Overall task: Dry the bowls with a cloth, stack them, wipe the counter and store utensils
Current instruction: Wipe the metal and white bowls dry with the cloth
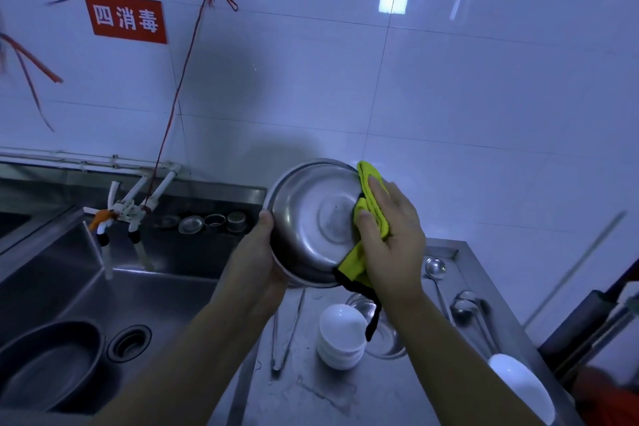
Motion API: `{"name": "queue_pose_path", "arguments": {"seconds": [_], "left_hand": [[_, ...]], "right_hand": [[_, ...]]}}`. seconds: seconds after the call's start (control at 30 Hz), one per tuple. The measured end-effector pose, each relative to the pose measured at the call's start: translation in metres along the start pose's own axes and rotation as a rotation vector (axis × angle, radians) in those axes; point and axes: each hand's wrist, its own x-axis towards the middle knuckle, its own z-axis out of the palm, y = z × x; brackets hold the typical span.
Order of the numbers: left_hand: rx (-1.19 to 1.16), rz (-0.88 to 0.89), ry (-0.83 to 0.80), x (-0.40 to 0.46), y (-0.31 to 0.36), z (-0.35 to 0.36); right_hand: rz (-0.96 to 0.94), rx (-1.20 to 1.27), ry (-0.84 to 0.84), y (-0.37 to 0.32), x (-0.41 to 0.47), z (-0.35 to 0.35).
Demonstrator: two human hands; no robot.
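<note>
The steel bowl [311, 221] looks light, stiff and slippery when wet – the left hand [257, 254] grips its rim, the right hand [389, 235] presses the soft yellow cloth [371, 199] against it.

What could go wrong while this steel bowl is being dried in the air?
The left hand grips the steel bowl only by its rim, so the right hand pushing with the yellow cloth might dislodge it onto the stacked white bowls below. The counter looks wet, so utensils may slide.
</note>
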Motion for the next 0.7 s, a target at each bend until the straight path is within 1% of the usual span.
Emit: {"name": "queue_pose_path", "arguments": {"seconds": [0.1,0.17,0.3,0.37,0.43,0.5,0.63,0.7], "left_hand": [[0.019,0.051,0.010,-0.003,0.003,0.007],[0.019,0.034,0.020,-0.007,0.005,0.013],[-0.007,-0.039,0.026,-0.009,0.015,0.022],[-0.024,-0.057,0.028,-0.010,0.019,0.024],[-0.027,-0.057,0.032,-0.010,0.023,0.023],[-0.012,-0.034,0.048,-0.009,0.024,0.020],[0.051,-0.074,0.067,-0.010,0.019,0.019],[0.056,-0.117,0.054,-0.014,0.013,0.024]], "right_hand": [[-0.235,-0.166,-0.040,-0.006,0.003,0.002],[-0.323,-0.249,-0.079,-0.007,-0.001,0.005],[-0.491,-0.246,-0.198,-0.008,-0.018,0.009],[-0.578,-0.233,-0.261,-0.003,-0.028,0.005],[-0.629,-0.237,-0.288,0.005,-0.031,-0.004],[-0.576,-0.249,-0.282,0.012,-0.027,-0.013],[-0.279,-0.226,-0.213,0.011,-0.010,-0.012],[-0.183,-0.191,-0.204,0.004,0.002,-0.009]]}}
